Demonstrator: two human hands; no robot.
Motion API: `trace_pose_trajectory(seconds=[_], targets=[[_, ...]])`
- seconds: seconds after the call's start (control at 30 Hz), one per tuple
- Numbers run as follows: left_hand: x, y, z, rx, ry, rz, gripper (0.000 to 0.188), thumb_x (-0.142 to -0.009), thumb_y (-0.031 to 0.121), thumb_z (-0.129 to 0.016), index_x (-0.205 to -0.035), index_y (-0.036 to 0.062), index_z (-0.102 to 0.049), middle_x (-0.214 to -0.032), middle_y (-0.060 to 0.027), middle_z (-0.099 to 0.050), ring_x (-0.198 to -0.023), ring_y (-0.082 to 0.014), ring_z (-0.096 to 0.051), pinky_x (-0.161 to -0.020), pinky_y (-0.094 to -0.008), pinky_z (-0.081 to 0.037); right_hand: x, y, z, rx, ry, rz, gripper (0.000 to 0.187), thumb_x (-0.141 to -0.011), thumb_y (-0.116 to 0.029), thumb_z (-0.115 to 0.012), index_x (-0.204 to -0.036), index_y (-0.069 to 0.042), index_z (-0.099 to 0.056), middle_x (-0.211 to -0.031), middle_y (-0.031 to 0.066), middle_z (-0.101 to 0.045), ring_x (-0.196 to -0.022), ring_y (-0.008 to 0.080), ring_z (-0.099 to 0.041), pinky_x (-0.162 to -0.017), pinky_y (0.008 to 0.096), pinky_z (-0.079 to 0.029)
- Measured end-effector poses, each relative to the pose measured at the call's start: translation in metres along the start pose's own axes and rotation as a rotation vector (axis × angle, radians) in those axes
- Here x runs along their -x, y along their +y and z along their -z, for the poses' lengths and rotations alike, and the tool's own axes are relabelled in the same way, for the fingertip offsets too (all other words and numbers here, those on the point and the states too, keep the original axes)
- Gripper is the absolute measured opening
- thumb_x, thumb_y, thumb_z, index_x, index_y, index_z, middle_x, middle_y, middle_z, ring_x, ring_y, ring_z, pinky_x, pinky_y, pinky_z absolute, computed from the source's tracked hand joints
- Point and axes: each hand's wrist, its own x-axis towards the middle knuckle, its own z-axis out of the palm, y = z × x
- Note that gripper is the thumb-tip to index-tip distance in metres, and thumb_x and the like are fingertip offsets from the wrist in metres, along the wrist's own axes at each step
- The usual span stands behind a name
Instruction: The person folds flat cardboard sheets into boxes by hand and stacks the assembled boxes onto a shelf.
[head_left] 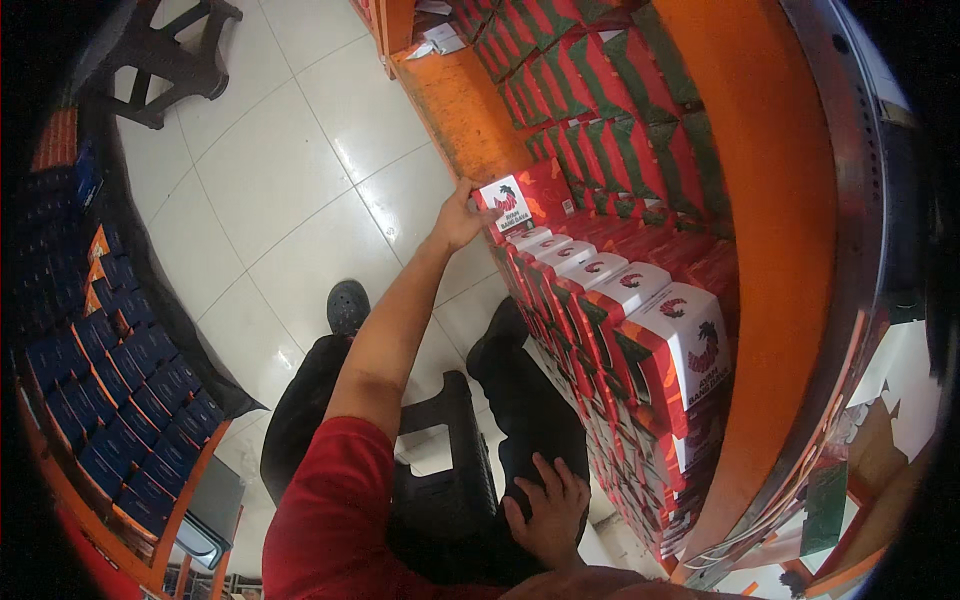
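My left hand (463, 217) reaches out to the far end of a row of folded food boxes. Its fingers grip the left edge of a red and white box (545, 190), which stands upright at the end of that row. Nearer to me, several matching boxes (632, 284) with white faces and dark red rooster-like prints stand side by side on top of tall stacks. My right hand (548, 512) lies on my right thigh with its fingers spread and nothing in them.
Stacks of red and green boxes (600, 80) fill the orange shelf (455, 110). An orange upright (790, 260) rises at the right. Dark blue boxes (120, 400) sit on a rack at the left. A black stool (440, 480) is beneath me, another (165, 50) on the tiled floor (300, 180).
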Motion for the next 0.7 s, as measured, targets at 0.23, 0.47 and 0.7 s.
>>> trace_pose_trajectory(seconds=[0.23, 0.47, 0.7], targets=[[0.020, 0.012, -0.010, -0.096, 0.122, -0.024, 0.055, -0.081, 0.020, -0.087, -0.124, 0.0022, -0.058, -0.108, -0.0167, -0.071, -0.100, -0.0277, -0.068, -0.092, -0.0397, -0.053, 0.003, 0.004, -0.004, 0.005, 0.046, 0.007, 0.030, -0.088, -0.040, -0.074, -0.106, -0.016, -0.075, -0.149, 0.0053, -0.055, -0.141, 0.0311, -0.041, -0.110, 0.0529, -0.030], [0.004, 0.008, 0.008, -0.187, -0.027, -0.011, 0.048, -0.094, 0.036, -0.073, -0.128, 0.0036, -0.061, -0.116, -0.0214, -0.072, -0.112, -0.0330, -0.068, -0.097, -0.0413, -0.051, 0.002, 0.004, -0.004, -0.008, 0.057, 0.009, 0.029, -0.088, -0.038, -0.073, -0.106, -0.016, -0.075, -0.149, 0.0066, -0.055, -0.140, 0.0318, -0.042, -0.111, 0.0523, -0.030], [-0.008, 0.012, 0.022, -0.022, -0.083, 0.052, 0.057, -0.100, 0.040, -0.063, -0.142, 0.0009, -0.058, -0.132, -0.0247, -0.066, -0.124, -0.0342, -0.062, -0.109, -0.0385, -0.045, 0.003, 0.003, 0.002, -0.012, 0.073, -0.016, 0.029, -0.088, -0.039, -0.074, -0.104, -0.015, -0.075, -0.148, 0.0059, -0.056, -0.140, 0.0303, -0.042, -0.111, 0.0521, -0.030]])
